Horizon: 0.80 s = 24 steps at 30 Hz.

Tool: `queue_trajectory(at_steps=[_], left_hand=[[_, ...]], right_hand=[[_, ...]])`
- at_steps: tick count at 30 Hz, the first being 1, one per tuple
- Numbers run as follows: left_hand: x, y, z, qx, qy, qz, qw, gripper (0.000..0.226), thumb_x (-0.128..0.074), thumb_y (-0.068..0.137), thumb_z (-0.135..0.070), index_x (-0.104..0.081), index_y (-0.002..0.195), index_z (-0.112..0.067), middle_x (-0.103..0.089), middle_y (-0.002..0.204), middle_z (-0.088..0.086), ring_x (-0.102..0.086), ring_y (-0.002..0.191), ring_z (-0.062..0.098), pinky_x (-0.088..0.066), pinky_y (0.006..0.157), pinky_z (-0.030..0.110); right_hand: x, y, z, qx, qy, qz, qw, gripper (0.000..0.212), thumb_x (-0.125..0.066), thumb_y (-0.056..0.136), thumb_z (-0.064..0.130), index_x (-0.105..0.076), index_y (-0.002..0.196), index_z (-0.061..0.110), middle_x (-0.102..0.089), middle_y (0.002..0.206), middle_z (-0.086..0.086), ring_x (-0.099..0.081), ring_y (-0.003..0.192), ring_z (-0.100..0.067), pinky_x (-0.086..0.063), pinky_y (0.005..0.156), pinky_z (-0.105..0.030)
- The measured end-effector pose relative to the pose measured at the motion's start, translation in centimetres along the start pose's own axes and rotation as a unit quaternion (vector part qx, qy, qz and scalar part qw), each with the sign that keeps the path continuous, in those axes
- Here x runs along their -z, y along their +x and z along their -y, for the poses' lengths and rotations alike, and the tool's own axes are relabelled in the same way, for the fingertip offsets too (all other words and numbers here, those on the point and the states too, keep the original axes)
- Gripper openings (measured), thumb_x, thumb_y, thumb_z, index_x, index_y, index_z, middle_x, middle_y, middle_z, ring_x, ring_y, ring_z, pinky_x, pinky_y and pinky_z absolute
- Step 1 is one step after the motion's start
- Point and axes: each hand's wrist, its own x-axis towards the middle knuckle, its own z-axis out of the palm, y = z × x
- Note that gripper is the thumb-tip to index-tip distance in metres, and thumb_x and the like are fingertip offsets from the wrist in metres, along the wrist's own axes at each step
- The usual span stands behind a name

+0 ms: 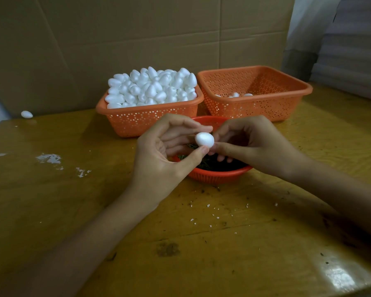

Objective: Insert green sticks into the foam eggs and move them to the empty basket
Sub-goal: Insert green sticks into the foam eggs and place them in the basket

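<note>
tabletop [51, 200]: white foam crumbs [208, 205] scattered near edge
left hand [159, 155]: grip pinching foam egg [204, 139], thumb under, fingers behind
right hand [251, 144]: grip curled, thumb and index tips on egg's right end; stick there, cannot tell
foam egg: held between both hands, above round red basket [219, 175]
round red basket: green sticks [204, 163] inside
left orange basket [150, 123]: heaped with eggs [152, 88]
right orange basket [255, 108]: a few eggs [235, 94] at the bottom
stray egg [26, 114]: far left, by cardboard wall [116, 39]

Matt foam egg [204, 139]; perforated, prob. plastic basket [287, 91]
</note>
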Motion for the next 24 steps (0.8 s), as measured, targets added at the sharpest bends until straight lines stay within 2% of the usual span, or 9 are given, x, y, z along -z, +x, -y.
queue_trajectory(at_steps=[3, 9, 14, 24], left_hand=[[-0.02, -0.03, 0.02, -0.002, 0.008, 0.003, 1.0, 0.029, -0.084, 0.083, 0.009, -0.066, 0.103, -0.003, -0.079, 0.115, 0.009, -0.078, 0.106, 0.025, -0.064, 0.083, 0.036], [0.06, -0.08, 0.01, -0.011, 0.014, 0.009, 1.0, 0.028, -0.084, 0.083, 0.008, -0.07, 0.1, -0.008, -0.077, 0.117, 0.012, -0.077, 0.107, 0.026, -0.063, 0.086, 0.038], [-0.02, -0.02, -0.02, -0.025, 0.026, 0.016, 0.999, 0.022, -0.083, 0.083, 0.006, -0.075, 0.1, -0.006, -0.076, 0.116, 0.014, -0.076, 0.107, 0.026, -0.062, 0.086, 0.034], [-0.04, -0.11, 0.15, -0.041, 0.047, 0.034, 0.997, 0.023, -0.082, 0.08, 0.016, -0.075, 0.094, -0.002, -0.074, 0.114, 0.018, -0.074, 0.108, 0.028, -0.061, 0.082, 0.034]], right_hand=[[-0.07, 0.03, 0.03, 0.001, -0.007, -0.003, 1.0, 0.013, -0.075, 0.092, 0.018, -0.076, 0.101, 0.008, -0.079, 0.085, -0.003, -0.076, 0.074, -0.017, -0.061, 0.068, -0.029], [-0.17, -0.05, 0.17, 0.003, -0.003, -0.015, 1.0, 0.026, -0.072, 0.088, 0.028, -0.075, 0.104, 0.008, -0.078, 0.085, -0.005, -0.076, 0.075, -0.018, -0.063, 0.069, -0.033], [-0.2, -0.07, -0.13, -0.001, 0.008, -0.016, 1.0, 0.016, -0.071, 0.094, 0.013, -0.074, 0.107, 0.005, -0.079, 0.09, -0.005, -0.077, 0.077, -0.021, -0.063, 0.07, -0.033], [-0.18, 0.15, -0.17, -0.009, 0.071, -0.045, 0.996, 0.012, -0.069, 0.096, 0.004, -0.073, 0.107, 0.001, -0.079, 0.088, -0.009, -0.075, 0.073, -0.023, -0.061, 0.066, -0.029]])
